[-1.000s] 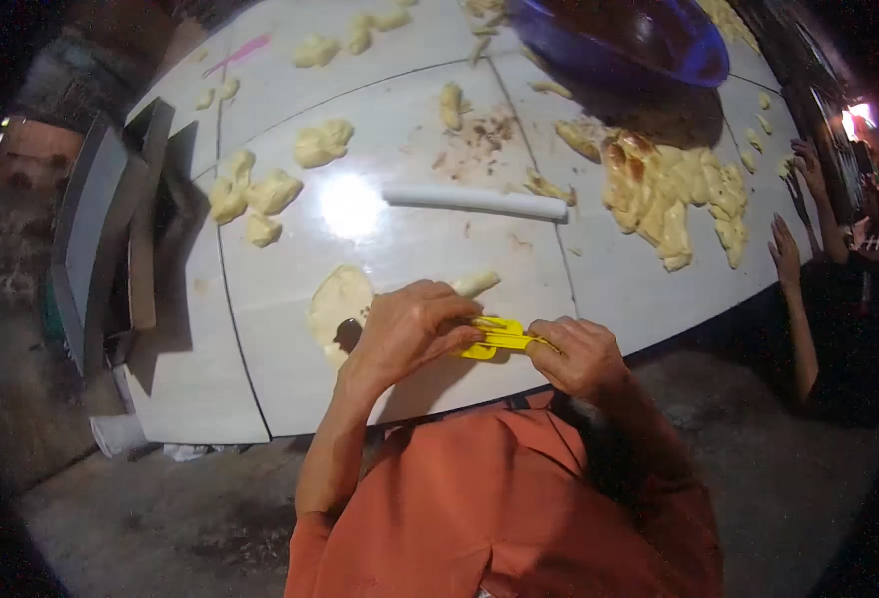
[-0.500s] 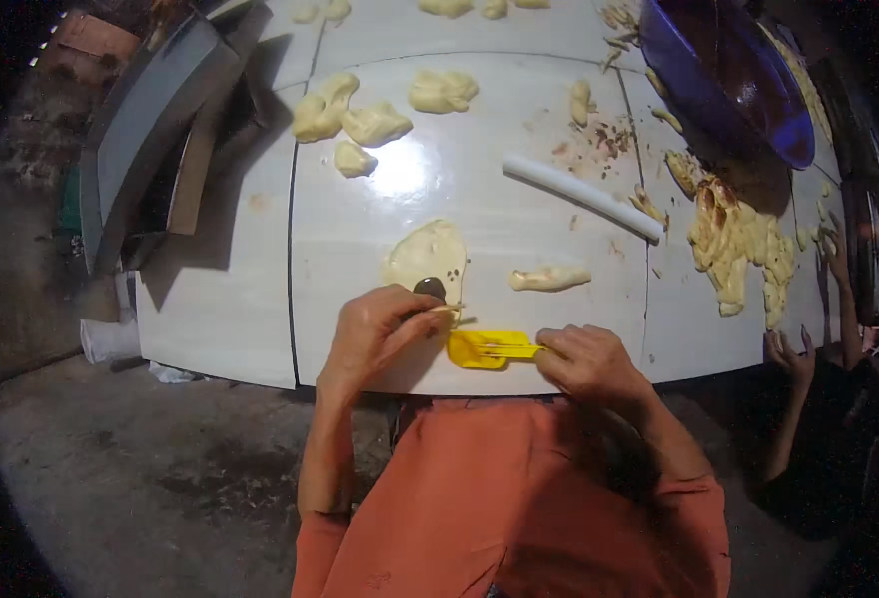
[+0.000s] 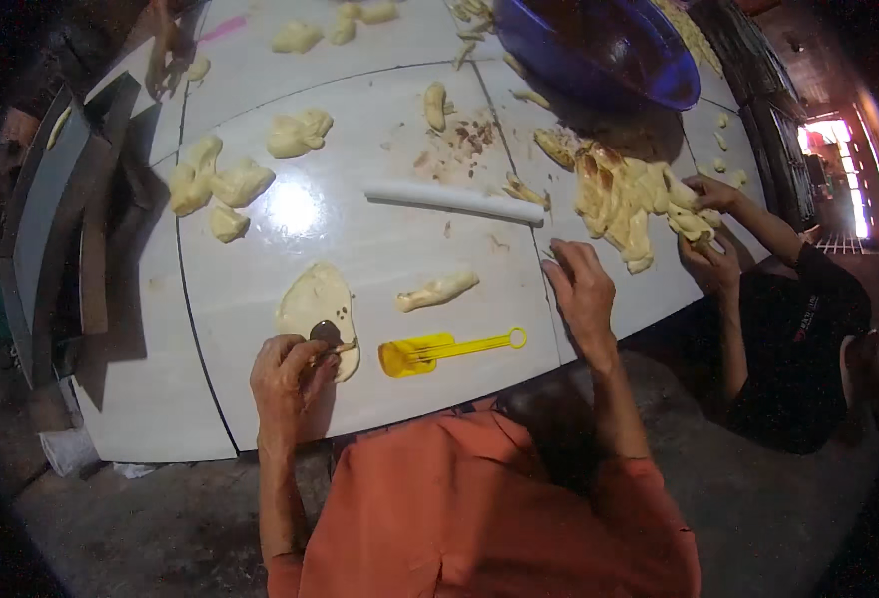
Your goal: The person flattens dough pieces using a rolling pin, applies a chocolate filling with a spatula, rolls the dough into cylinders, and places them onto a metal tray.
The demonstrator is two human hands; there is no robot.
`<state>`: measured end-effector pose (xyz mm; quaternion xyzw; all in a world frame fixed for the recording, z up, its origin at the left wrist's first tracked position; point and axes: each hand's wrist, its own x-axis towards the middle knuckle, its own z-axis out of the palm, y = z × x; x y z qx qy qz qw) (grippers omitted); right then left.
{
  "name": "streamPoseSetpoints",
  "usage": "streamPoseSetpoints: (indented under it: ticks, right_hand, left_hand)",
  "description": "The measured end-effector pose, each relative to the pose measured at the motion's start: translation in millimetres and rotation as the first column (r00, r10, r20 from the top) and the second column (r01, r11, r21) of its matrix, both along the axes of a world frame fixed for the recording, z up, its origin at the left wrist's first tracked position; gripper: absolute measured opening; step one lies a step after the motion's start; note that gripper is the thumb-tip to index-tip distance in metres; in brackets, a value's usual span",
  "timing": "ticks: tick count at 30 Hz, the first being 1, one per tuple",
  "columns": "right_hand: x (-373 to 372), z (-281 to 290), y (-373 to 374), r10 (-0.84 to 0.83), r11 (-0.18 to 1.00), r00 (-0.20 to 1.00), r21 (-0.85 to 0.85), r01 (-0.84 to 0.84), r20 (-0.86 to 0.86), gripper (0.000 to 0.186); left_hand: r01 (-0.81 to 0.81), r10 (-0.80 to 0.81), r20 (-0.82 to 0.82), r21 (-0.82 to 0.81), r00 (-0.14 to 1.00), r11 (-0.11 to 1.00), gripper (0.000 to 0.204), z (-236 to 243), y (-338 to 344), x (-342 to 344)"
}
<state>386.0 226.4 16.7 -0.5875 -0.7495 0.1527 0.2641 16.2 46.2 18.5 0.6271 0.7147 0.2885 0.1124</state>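
Near the table's front edge lies a flattened piece of pale dough (image 3: 312,291) with a dark, glossy dab of filling (image 3: 326,332) on it. My left hand (image 3: 285,379) is at its lower edge, fingers pinched on a small pale stick-like piece (image 3: 343,348). A yellow plastic spatula (image 3: 444,349), smeared brown on its blade, lies on the table between my hands, touched by neither. My right hand (image 3: 586,299) is raised off to the right of it, fingers stretched out and holding nothing I can see. A rolled dough piece (image 3: 437,291) lies just beyond the spatula.
A white rolling pin (image 3: 454,202) lies across the table's middle. Dough lumps (image 3: 243,183) sit at left. At right, another person's hands (image 3: 713,259) work at a pale, brown-streaked heap (image 3: 609,204), below a large blue basin (image 3: 599,50). A grey box-like object (image 3: 50,229) stands far left.
My right hand has let go of the yellow spatula and moved right and away from me. My left hand stays by the dough. The view has shifted; the other person's hands now touch the heap.
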Motion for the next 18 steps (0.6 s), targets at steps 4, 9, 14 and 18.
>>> streamPoseSetpoints:
  ticks: [4,9,14,18]
  right_hand:
    - [12,-19,9,0.112,0.987,0.982,0.093,-0.127,0.151,0.018]
    - [16,-34,21,0.026,1.000,0.988,-0.006,-0.027,-0.152,0.017]
    - [-33,29,-2,-0.289,0.829,0.827,-0.558,-0.035,-0.481,0.020]
    - [-99,27,-28,0.187,0.861,0.877,-0.356,-0.363,-0.442,0.015]
  left_hand:
    - [0.045,-0.045,0.001,-0.004,0.999,0.999,0.029,3,-2,-2]
    - [-0.003,0.002,0.014,0.042,1.000,0.999,0.019,8,-10,-6]
    - [-0.034,0.028,0.086,0.065,0.996,0.997,0.018,9,-14,-12]
    - [-0.065,0.061,0.091,0.037,0.994,0.997,0.019,1,-25,-11]
